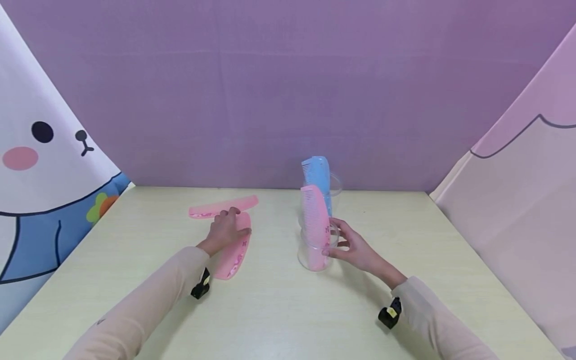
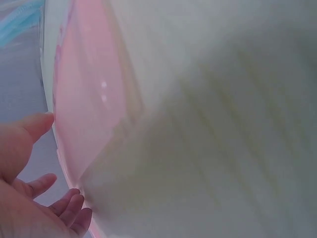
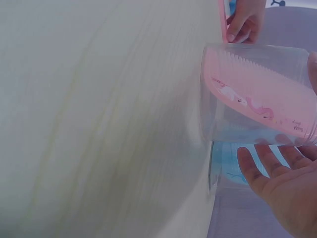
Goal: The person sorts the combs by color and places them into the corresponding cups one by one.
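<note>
On the left of the table, my left hand (image 1: 223, 231) lies over a flat pink comb (image 1: 235, 257). In the left wrist view its thumb is right at the comb's edge and its fingers are loosely bent by one end. A second pink comb (image 1: 245, 203) lies just behind, close to the fingertips. My right hand (image 1: 357, 250) holds a clear cup (image 3: 213, 121) from its right side, thumb in front and fingers behind. A pink comb (image 1: 316, 215) with a flamingo print stands in that cup, leaning. Behind it, a blue comb (image 1: 320, 172) stands in another clear cup (image 1: 336, 185).
The pale wooden table (image 1: 270, 310) ends at a purple backdrop (image 1: 270, 100). Printed cloth panels (image 1: 517, 225) flank both sides. A black wrist camera (image 1: 201, 285) is strapped at the left sleeve and another camera (image 1: 390, 314) at the right.
</note>
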Action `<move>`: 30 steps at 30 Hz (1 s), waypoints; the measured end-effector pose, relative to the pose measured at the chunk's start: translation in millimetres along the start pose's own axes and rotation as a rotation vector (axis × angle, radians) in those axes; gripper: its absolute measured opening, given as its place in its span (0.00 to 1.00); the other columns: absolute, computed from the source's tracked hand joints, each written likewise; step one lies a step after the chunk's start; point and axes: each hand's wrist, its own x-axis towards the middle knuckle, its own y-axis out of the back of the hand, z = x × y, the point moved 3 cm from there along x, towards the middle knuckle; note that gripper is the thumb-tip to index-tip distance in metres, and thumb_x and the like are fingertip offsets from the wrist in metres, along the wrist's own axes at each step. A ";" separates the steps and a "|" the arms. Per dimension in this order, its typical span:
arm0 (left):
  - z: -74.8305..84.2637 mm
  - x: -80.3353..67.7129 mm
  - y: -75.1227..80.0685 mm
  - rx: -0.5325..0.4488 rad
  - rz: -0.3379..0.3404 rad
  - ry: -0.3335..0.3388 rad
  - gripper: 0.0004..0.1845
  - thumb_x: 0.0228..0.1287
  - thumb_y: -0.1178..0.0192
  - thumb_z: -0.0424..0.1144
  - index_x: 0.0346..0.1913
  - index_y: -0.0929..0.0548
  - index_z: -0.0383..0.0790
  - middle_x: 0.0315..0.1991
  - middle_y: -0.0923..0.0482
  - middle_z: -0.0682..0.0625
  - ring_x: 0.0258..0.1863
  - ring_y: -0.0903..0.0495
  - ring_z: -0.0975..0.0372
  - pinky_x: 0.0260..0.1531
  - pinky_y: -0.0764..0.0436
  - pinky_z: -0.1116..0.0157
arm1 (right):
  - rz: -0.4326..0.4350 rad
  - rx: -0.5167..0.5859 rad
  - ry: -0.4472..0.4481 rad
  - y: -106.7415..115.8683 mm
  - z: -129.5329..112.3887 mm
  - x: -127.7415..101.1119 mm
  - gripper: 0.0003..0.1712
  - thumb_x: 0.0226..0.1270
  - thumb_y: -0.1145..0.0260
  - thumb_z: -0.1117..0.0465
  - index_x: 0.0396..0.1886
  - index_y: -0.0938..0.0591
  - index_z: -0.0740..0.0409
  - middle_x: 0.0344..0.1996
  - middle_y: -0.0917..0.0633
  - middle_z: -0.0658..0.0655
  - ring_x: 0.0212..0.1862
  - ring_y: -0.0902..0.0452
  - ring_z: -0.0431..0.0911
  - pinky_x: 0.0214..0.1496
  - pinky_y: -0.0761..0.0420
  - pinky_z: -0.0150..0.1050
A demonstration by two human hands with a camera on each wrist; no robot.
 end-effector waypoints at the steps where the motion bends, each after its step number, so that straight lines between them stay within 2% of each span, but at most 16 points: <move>1: 0.6 0.1 0.2 -0.004 0.001 0.003 0.34 0.55 0.38 0.46 0.60 0.37 0.32 0.53 0.33 0.32 0.51 0.32 0.41 0.48 0.30 0.43 | 0.001 -0.001 -0.001 0.1 0.0 -0.2 0.43 0.55 0.32 0.61 0.67 0.43 0.57 0.62 0.34 0.64 0.57 0.31 0.60 0.53 0.25 0.51; 7: 2.5 0.6 1.2 -0.047 0.007 0.019 0.35 0.53 0.36 0.45 0.59 0.37 0.32 0.50 0.32 0.32 0.46 0.29 0.42 0.44 0.26 0.47 | 0.006 0.000 -0.003 0.2 -0.2 -0.5 0.43 0.54 0.32 0.61 0.67 0.43 0.57 0.62 0.34 0.64 0.58 0.31 0.60 0.53 0.25 0.52; 13: 1.3 2.9 -0.2 -0.101 0.010 0.024 0.35 0.51 0.34 0.42 0.59 0.38 0.32 0.47 0.30 0.33 0.43 0.29 0.48 0.42 0.24 0.53 | 0.006 0.001 0.000 0.7 0.1 -1.0 0.43 0.54 0.32 0.61 0.67 0.42 0.57 0.62 0.34 0.64 0.58 0.31 0.60 0.53 0.25 0.52; 17: 1.2 4.0 -0.3 -0.144 0.020 0.050 0.36 0.49 0.33 0.40 0.58 0.38 0.33 0.46 0.31 0.35 0.42 0.30 0.50 0.42 0.24 0.55 | 0.006 0.006 0.005 0.9 0.4 -0.9 0.43 0.54 0.31 0.61 0.67 0.42 0.57 0.62 0.33 0.63 0.58 0.31 0.60 0.53 0.26 0.52; 21: 1.9 4.9 0.6 -0.174 0.023 0.063 0.37 0.47 0.31 0.39 0.58 0.38 0.33 0.47 0.30 0.35 0.43 0.30 0.49 0.43 0.24 0.54 | 0.006 0.008 0.006 0.7 1.1 -0.8 0.43 0.54 0.31 0.61 0.67 0.42 0.56 0.62 0.34 0.63 0.59 0.32 0.60 0.53 0.26 0.53; 26: 2.7 6.0 2.7 -0.183 0.036 0.041 0.38 0.43 0.29 0.37 0.57 0.38 0.31 0.48 0.26 0.32 0.45 0.27 0.47 0.46 0.23 0.53 | 0.008 -0.005 -0.004 0.2 1.5 -0.5 0.43 0.54 0.32 0.61 0.67 0.42 0.57 0.63 0.34 0.64 0.59 0.32 0.61 0.53 0.25 0.53; 30: 2.6 6.9 4.0 -0.189 0.050 0.028 0.38 0.43 0.29 0.36 0.57 0.37 0.31 0.51 0.28 0.32 0.48 0.27 0.45 0.48 0.23 0.52 | 0.001 -0.014 -0.004 -0.1 0.5 -0.2 0.42 0.55 0.32 0.61 0.67 0.42 0.58 0.63 0.35 0.65 0.59 0.32 0.62 0.53 0.25 0.54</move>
